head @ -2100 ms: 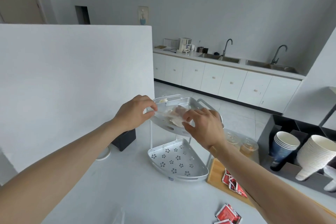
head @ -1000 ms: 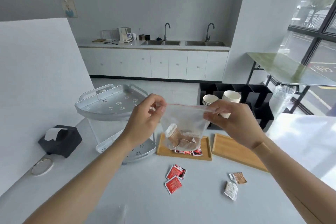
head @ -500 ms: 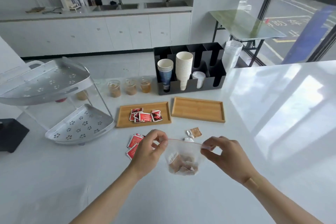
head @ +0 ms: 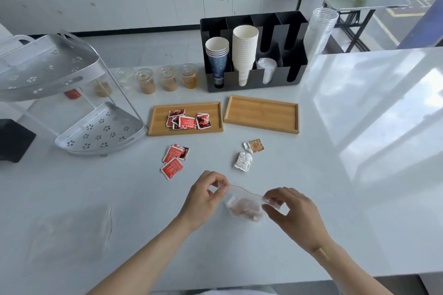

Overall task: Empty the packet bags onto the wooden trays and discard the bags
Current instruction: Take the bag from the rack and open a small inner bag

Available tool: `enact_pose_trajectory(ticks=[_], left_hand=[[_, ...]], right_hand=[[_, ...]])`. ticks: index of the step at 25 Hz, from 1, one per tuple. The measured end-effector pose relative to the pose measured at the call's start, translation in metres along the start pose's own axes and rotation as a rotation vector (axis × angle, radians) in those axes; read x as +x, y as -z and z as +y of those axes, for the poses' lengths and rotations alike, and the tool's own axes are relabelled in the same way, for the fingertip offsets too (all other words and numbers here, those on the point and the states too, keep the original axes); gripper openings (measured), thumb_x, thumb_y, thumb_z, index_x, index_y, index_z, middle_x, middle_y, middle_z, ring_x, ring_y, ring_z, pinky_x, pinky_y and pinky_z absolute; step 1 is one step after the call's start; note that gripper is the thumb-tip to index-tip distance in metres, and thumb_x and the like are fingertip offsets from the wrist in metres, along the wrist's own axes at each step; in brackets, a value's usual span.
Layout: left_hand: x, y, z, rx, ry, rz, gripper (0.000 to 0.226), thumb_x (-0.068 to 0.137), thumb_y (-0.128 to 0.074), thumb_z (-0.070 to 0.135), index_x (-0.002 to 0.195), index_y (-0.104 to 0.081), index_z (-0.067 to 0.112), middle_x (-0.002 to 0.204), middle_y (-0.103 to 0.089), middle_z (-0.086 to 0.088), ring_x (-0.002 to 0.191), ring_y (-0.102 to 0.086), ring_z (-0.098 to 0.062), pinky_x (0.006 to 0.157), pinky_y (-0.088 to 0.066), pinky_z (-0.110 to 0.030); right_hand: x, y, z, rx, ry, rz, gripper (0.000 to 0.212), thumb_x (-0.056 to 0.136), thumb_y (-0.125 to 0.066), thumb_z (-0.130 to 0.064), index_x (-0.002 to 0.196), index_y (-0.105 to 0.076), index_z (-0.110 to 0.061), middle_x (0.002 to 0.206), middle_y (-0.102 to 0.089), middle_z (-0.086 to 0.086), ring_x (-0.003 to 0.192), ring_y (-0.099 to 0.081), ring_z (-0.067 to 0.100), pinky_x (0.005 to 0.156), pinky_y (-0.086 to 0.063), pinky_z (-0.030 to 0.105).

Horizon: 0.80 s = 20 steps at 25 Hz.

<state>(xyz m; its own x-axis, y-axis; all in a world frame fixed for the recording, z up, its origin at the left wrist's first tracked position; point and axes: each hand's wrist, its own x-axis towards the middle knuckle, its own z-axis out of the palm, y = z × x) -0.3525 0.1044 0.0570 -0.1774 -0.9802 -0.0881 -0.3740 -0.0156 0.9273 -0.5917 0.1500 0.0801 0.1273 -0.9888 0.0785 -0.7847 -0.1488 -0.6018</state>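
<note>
— Pinched, both: left hand [head: 206, 195] and right hand [head: 291, 211] grip the bag's [head: 245, 203] top corners.

— Where's it hanging?

— Low over the table [head: 335, 151], near the loose packets [head: 174, 160], short of both trays [head: 261, 114].

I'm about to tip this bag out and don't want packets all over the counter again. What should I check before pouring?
1. Both hands on the bag: ok. Left hand and right hand pinch the zip bag at its red-lined top.
2. Bag opened: cannot tell; the seal looks stretched between the fingers, with no clear gap.
3. Bag over a tray: not ok. It is near the counter's front edge, well short of both trays.
4. Free tray: ok. The right wooden tray is bare; the left wooden tray holds red packets.
5. Counter free of strays: not ok. Loose red packets and brown and white packets lie off the trays.
</note>
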Motion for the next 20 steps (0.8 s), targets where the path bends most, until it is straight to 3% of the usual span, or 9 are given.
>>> enact_pose_trajectory(ticks=[4, 6, 8, 11, 13, 17, 20], left_hand=[[0.005, -0.002, 0.008, 0.108, 0.004, 0.051, 0.019, 0.086, -0.068, 0.016, 0.088, -0.063, 0.034, 0.099, -0.056, 0.01, 0.092, -0.056, -0.007, 0.069, -0.04, -0.013], [0.006, -0.003, 0.018, 0.166, 0.056, 0.178, 0.018, 0.083, -0.072, 0.023, 0.092, -0.058, 0.03, 0.098, -0.053, 0.01, 0.086, -0.055, -0.006, 0.069, -0.041, -0.013], [0.008, -0.005, 0.03, 0.171, 0.146, 0.217, 0.017, 0.084, -0.07, 0.034, 0.086, -0.054, 0.027, 0.085, -0.057, 0.009, 0.075, -0.055, -0.008, 0.065, -0.042, -0.015], [0.005, -0.01, 0.044, 0.056, 0.349, -0.089, 0.031, 0.086, -0.06, 0.051, 0.071, -0.062, 0.023, 0.064, -0.065, 0.01, 0.06, -0.056, -0.009, 0.056, -0.042, -0.02], [0.002, -0.012, 0.051, -0.053, 0.477, -0.26, 0.031, 0.085, -0.06, 0.049, 0.077, -0.071, 0.021, 0.067, -0.069, 0.012, 0.058, -0.056, -0.006, 0.049, -0.039, -0.019], [0.005, -0.014, 0.054, -0.117, 0.547, -0.268, 0.015, 0.084, -0.065, 0.029, 0.081, -0.074, 0.016, 0.073, -0.074, 0.008, 0.059, -0.055, -0.006, 0.047, -0.038, -0.02], [0.009, -0.01, 0.054, -0.122, 0.545, -0.268, 0.011, 0.082, -0.067, 0.023, 0.074, -0.071, 0.017, 0.068, -0.071, 0.006, 0.056, -0.053, -0.007, 0.046, -0.036, -0.02]], right_hand=[[0.007, -0.012, -0.006, -0.051, 0.11, 0.106, 0.014, 0.078, -0.075, -0.018, 0.081, -0.067, -0.028, 0.067, -0.057, -0.014, 0.056, -0.056, 0.009, 0.049, -0.047, 0.024], [0.007, -0.019, -0.007, -0.115, 0.187, 0.212, 0.009, 0.08, -0.066, -0.016, 0.078, -0.069, -0.024, 0.062, -0.055, -0.01, 0.046, -0.052, 0.015, 0.039, -0.042, 0.024], [0.006, -0.025, -0.007, -0.183, 0.254, 0.303, 0.017, 0.082, -0.056, -0.016, 0.075, -0.071, -0.021, 0.058, -0.054, -0.007, 0.04, -0.048, 0.02, 0.033, -0.037, 0.026], [0.002, -0.035, -0.005, -0.244, 0.298, 0.374, 0.017, 0.08, -0.059, -0.01, 0.074, -0.072, -0.018, 0.055, -0.053, -0.004, 0.039, -0.047, 0.02, 0.032, -0.035, 0.026], [0.001, -0.038, -0.006, -0.252, 0.3, 0.389, 0.016, 0.079, -0.06, -0.01, 0.074, -0.072, -0.018, 0.055, -0.053, -0.005, 0.04, -0.048, 0.017, 0.033, -0.035, 0.025], [-0.001, -0.037, -0.017, -0.213, 0.286, 0.306, 0.016, 0.082, -0.058, -0.019, 0.079, -0.073, -0.022, 0.059, -0.056, -0.006, 0.043, -0.053, 0.014, 0.033, -0.038, 0.024], [-0.001, -0.028, -0.024, -0.08, 0.194, 0.141, 0.018, 0.08, -0.062, -0.043, 0.091, -0.069, -0.031, 0.069, -0.06, -0.013, 0.047, -0.057, 0.003, 0.037, -0.044, 0.022]])
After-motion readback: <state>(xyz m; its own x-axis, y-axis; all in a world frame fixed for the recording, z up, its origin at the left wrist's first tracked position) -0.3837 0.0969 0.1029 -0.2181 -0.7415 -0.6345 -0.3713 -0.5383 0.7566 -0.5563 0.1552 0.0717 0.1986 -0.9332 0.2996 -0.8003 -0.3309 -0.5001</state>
